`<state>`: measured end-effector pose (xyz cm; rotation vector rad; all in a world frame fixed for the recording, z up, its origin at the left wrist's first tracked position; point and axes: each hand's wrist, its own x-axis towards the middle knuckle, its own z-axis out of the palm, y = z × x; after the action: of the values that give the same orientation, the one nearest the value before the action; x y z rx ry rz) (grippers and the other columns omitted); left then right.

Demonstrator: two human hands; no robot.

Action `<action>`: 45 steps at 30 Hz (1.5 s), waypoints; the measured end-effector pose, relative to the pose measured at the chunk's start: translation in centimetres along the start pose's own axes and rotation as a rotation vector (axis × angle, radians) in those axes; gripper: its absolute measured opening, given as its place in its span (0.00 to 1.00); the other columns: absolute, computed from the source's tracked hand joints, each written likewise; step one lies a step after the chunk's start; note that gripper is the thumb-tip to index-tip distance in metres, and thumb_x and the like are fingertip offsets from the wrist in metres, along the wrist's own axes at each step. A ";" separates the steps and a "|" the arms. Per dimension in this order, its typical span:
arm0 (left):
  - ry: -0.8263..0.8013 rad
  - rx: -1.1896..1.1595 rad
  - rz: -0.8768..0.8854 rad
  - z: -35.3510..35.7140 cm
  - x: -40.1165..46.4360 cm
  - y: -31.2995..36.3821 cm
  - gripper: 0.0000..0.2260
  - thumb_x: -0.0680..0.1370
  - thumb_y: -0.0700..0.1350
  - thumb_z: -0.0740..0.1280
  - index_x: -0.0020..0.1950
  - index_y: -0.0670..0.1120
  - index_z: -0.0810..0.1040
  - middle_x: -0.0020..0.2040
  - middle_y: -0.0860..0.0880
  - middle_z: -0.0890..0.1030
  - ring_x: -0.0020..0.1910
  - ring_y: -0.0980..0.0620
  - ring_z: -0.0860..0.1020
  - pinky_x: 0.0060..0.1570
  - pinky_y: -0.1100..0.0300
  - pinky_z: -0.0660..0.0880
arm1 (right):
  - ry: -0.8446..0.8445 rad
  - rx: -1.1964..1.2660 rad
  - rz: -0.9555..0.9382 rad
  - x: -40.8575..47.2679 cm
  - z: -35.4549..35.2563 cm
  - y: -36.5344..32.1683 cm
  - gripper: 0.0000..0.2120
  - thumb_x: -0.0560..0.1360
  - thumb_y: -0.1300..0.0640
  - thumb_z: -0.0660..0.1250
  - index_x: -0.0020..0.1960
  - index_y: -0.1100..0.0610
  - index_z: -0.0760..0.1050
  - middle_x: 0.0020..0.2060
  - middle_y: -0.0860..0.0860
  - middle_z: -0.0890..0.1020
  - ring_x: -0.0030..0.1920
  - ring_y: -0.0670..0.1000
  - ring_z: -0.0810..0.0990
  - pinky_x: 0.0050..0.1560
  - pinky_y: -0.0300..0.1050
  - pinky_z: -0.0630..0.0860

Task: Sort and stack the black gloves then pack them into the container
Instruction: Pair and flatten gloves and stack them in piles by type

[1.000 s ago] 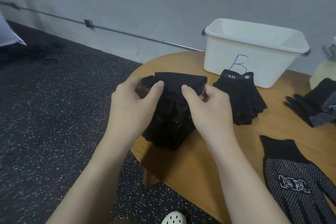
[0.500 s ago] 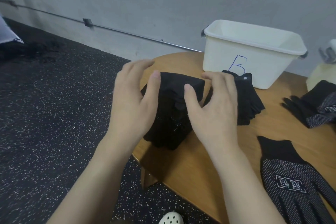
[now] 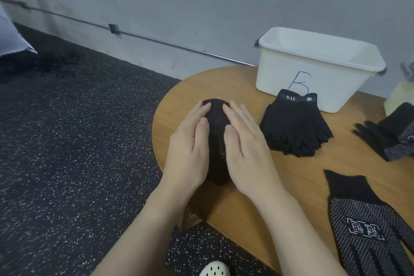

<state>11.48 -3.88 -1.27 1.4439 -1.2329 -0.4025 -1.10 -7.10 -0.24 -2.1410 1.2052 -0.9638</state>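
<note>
Observed: a stack of black knitted gloves (image 3: 216, 132) lies on the round brown wooden desk (image 3: 298, 177), near its left edge and well to the left of the white plastic container marked with a blue "B" (image 3: 313, 74). The left hand (image 3: 190, 152) and right hand (image 3: 246, 152) both rest flat on the stack, one on each flank, fingers straight and pointing toward the container's side of the desk. Neither grip is closed on the cloth: the fingers lie extended and press down, thumbs nearly meeting over the middle.

Relation governing the next move: the stack's long axis runs from the near desk edge away toward the wall, directly beneath both palms. The container stands to the right and beyond; the right hand is the nearer to it.

Other items, placed from the container: a second pile of plain black gloves with a "5.11" cuff label (image 3: 293, 127) touches or sits just in front of its front wall; a dotted black glove with a white emblem (image 3: 363, 228) lies well in front, at the near right; further dotted gloves (image 3: 394, 134) lie to its right.

Change noted: half a second ago both hands were arched over the stack with thumbs gripping it; one second ago they pinched its cuff end. The hands have since flattened, and the stack appears lower and compressed.

Judgement: stacking continues; packing has not begun.
</note>
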 end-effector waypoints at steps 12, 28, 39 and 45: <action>0.047 0.361 0.123 -1.2 -1.0 1.5 0.24 0.86 0.56 0.50 0.76 0.47 0.73 0.77 0.47 0.71 0.80 0.49 0.63 0.79 0.47 0.58 | -0.076 -0.094 0.056 -5.3 -3.6 -0.7 0.30 0.83 0.37 0.48 0.83 0.42 0.49 0.81 0.32 0.49 0.77 0.28 0.39 0.82 0.44 0.44; -0.447 0.332 0.349 10.0 -10.2 9.4 0.23 0.86 0.59 0.50 0.77 0.55 0.70 0.82 0.57 0.58 0.80 0.57 0.55 0.78 0.60 0.50 | 0.354 -0.402 0.417 -16.0 -19.2 8.4 0.18 0.81 0.57 0.66 0.70 0.57 0.76 0.73 0.50 0.75 0.74 0.51 0.70 0.74 0.44 0.61; -0.881 0.482 0.487 16.7 -13.0 11.9 0.25 0.86 0.62 0.52 0.82 0.57 0.59 0.84 0.57 0.49 0.82 0.54 0.51 0.77 0.62 0.43 | 0.470 -0.507 0.532 -20.4 -23.9 13.4 0.16 0.79 0.57 0.68 0.67 0.56 0.77 0.64 0.48 0.75 0.66 0.49 0.73 0.66 0.41 0.67; -0.898 0.523 0.565 18.1 -12.5 11.3 0.26 0.86 0.61 0.53 0.83 0.56 0.56 0.84 0.58 0.49 0.82 0.59 0.47 0.71 0.70 0.32 | 0.489 -0.463 0.440 -18.6 -24.1 15.0 0.18 0.80 0.58 0.67 0.69 0.57 0.74 0.67 0.50 0.73 0.69 0.49 0.70 0.67 0.39 0.64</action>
<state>-12.99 -0.61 -1.60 1.2604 -2.5403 -0.3529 -34.25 -0.03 -2.00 -1.8593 2.2127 -1.1141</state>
